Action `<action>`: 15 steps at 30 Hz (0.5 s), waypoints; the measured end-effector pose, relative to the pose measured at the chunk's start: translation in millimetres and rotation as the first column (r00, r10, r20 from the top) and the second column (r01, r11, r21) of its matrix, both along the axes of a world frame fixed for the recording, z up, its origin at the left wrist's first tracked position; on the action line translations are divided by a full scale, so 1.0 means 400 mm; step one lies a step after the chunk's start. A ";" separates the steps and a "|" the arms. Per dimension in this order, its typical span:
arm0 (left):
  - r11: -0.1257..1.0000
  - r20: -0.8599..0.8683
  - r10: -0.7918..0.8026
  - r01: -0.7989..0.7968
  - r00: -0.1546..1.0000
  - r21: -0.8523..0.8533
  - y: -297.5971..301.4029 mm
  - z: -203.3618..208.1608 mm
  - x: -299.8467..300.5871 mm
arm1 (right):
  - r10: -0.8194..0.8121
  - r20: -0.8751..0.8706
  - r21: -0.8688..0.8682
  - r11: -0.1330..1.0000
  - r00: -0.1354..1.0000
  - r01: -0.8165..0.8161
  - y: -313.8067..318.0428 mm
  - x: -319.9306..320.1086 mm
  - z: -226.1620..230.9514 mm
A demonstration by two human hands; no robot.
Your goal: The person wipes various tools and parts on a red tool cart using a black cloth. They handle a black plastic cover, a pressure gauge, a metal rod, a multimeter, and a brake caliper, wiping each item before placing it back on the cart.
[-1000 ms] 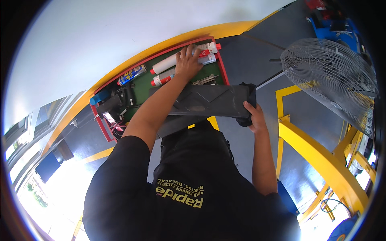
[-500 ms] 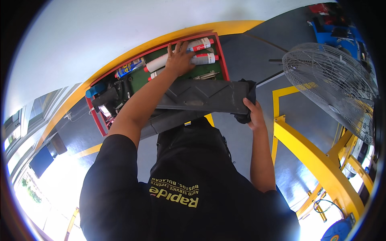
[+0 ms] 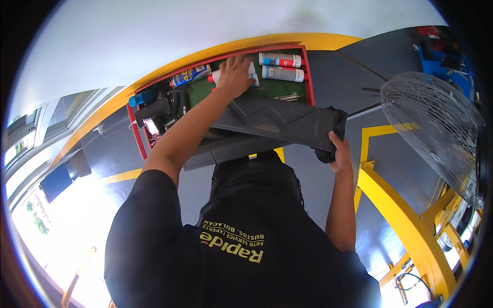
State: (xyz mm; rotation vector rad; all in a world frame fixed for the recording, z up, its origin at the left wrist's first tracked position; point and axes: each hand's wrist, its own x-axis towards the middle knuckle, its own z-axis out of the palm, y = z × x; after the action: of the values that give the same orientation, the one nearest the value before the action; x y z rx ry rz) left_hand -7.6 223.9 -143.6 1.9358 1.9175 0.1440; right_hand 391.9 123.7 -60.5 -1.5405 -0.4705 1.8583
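My left hand point(image 3: 235, 77) lies over a white can or cartridge point(image 3: 254, 76) in a red tray point(image 3: 309, 77) with a green lining. Its fingers are spread across the top. Two more white cylinders with red ends, an upper one point(image 3: 280, 59) and a lower one point(image 3: 283, 74), lie to its right. A blue and yellow spray can point(image 3: 190, 75) is to its left. My right hand point(image 3: 341, 152) grips the right end of a long black plastic panel point(image 3: 277, 123), thumb on top. Dark cloth point(image 3: 337, 120) bunches around that end. My left forearm crosses above the panel.
Dark tools point(image 3: 172, 105) and a teal object point(image 3: 142, 98) crowd the tray's left end. Thin metal pieces point(image 3: 288, 97) lie near its right side. A large wire-caged fan point(image 3: 431, 133) and a yellow steel frame point(image 3: 400, 220) stand at right. A white surface point(image 3: 215, 25) borders the tray's far side.
My left hand has shifted left along the tray, uncovering the near ends of the two right-hand cylinders. My right hand keeps its hold on the panel. The whole view has shifted slightly.
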 end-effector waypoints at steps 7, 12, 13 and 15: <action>0.963 -0.172 -0.191 0.151 0.966 -0.221 -0.024 0.009 -0.061 | 0.041 -0.008 0.017 0.999 0.999 -0.041 0.010 -0.023 0.019; 0.986 -0.176 -0.168 0.163 0.970 -0.043 -0.002 -0.051 -0.076 | 0.029 0.029 0.067 0.997 0.999 -0.031 0.020 0.018 0.018; 0.986 -0.145 -0.161 0.164 0.976 0.009 -0.004 -0.062 -0.084 | 0.017 0.052 0.070 0.997 0.999 -0.020 0.029 0.028 0.020; 0.986 -0.118 -0.152 0.159 0.981 0.050 -0.014 -0.069 -0.092 | -0.007 0.092 0.073 0.997 0.996 0.000 0.050 0.033 0.038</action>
State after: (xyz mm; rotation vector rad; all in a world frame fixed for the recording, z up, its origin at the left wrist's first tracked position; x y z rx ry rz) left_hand -44.4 218.3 -171.2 2.1671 1.8415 0.0460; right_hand 405.1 143.8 -45.3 -1.5813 -0.5708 1.7535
